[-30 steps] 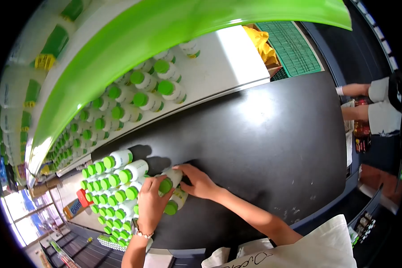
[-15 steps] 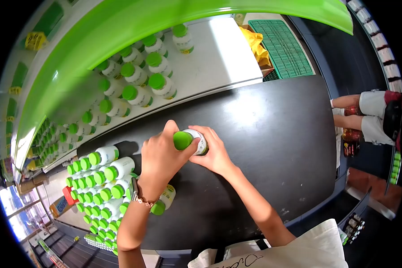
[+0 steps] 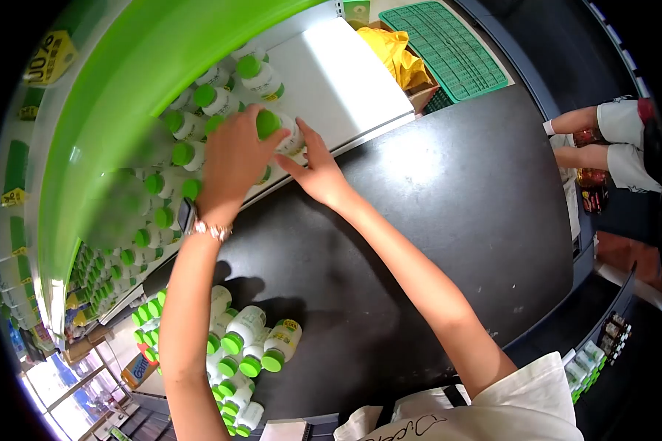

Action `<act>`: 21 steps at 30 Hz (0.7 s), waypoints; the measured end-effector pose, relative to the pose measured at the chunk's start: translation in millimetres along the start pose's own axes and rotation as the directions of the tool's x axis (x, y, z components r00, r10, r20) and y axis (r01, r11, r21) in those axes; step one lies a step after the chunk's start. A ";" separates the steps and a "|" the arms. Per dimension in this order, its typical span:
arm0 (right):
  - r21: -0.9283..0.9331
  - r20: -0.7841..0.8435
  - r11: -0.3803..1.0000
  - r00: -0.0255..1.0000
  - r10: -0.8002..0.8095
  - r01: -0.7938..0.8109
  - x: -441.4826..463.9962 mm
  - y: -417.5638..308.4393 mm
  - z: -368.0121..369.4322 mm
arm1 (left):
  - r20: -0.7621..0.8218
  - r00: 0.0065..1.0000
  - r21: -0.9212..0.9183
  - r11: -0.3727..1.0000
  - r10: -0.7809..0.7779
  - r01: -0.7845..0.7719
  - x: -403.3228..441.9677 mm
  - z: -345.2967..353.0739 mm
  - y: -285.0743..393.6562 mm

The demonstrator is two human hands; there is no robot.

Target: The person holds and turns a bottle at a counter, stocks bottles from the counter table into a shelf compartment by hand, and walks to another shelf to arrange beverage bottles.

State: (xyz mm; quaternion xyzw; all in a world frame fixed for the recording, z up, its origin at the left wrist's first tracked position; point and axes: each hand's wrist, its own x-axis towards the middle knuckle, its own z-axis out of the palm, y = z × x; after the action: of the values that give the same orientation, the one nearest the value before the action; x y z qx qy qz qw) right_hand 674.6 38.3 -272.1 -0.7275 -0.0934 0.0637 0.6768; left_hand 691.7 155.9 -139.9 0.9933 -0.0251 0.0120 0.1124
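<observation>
A white pill bottle [image 3: 290, 135] with a green cap is at the shelf's front edge, between my two hands. My left hand [image 3: 232, 162], with a watch and bracelet on its wrist, closes on it at the cap end, thumb across its side. Around its base end curve the thumb and fingers of my right hand [image 3: 318, 170]. Other green-capped bottles [image 3: 260, 76] stand in rows on the white shelf [image 3: 346, 73], some hidden behind my left hand. Near my left forearm, more of the same bottles [image 3: 283, 339] are grouped on the dark table [image 3: 419, 242].
A green plastic crate lid [image 3: 445, 48] and a yellow bag [image 3: 393, 55] in a cardboard box lie beyond the shelf. A curved green panel [image 3: 132, 81] overhangs the shelf on the left. Another person's legs [image 3: 581, 140] show at the right.
Both hands have moved forward with the bottle, from above the dark table to the shelf's front edge. The camera view has shifted as well.
</observation>
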 end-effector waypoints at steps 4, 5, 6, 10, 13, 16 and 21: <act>0.425 0.111 0.868 0.967 0.231 -0.256 21.9 12.4 8.8 | 0.031 0.999 0.059 0.998 0.013 -0.015 30.0 10.6 -14.9; 0.467 0.163 0.819 0.943 0.290 -0.333 20.8 -4.5 -0.1 | 0.023 1.000 0.077 0.997 0.011 -0.013 33.5 13.6 -18.3; 0.474 0.181 0.815 0.942 0.281 -0.334 21.7 -1.5 -0.6 | 0.007 1.000 0.084 0.996 0.023 -0.023 36.8 17.4 -22.1; 0.520 0.224 0.773 0.931 0.288 -0.364 24.1 3.8 1.3 | 0.004 1.000 0.100 0.995 0.011 -0.012 46.3 27.5 -26.1; 0.526 0.224 0.760 0.925 0.308 -0.381 21.8 4.1 3.6 | 0.032 0.999 0.118 0.993 -0.002 -0.002 54.2 33.6 -31.0; 0.469 0.260 0.781 0.909 0.325 -0.413 10.7 -7.2 -7.8 | 0.019 0.999 0.137 0.990 0.025 -0.028 56.1 40.2 -34.3; 0.432 0.346 0.729 0.844 0.409 -0.531 -63.3 -37.1 -40.1 | -0.033 0.993 0.063 0.992 -0.111 0.113 27.6 16.6 -17.3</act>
State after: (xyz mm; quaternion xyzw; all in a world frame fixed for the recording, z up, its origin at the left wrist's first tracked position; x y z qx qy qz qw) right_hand 619.8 -12.3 -234.2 -0.5081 0.0386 0.3390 0.7908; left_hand 720.5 167.8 -159.1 0.9960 0.0327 0.0212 0.0808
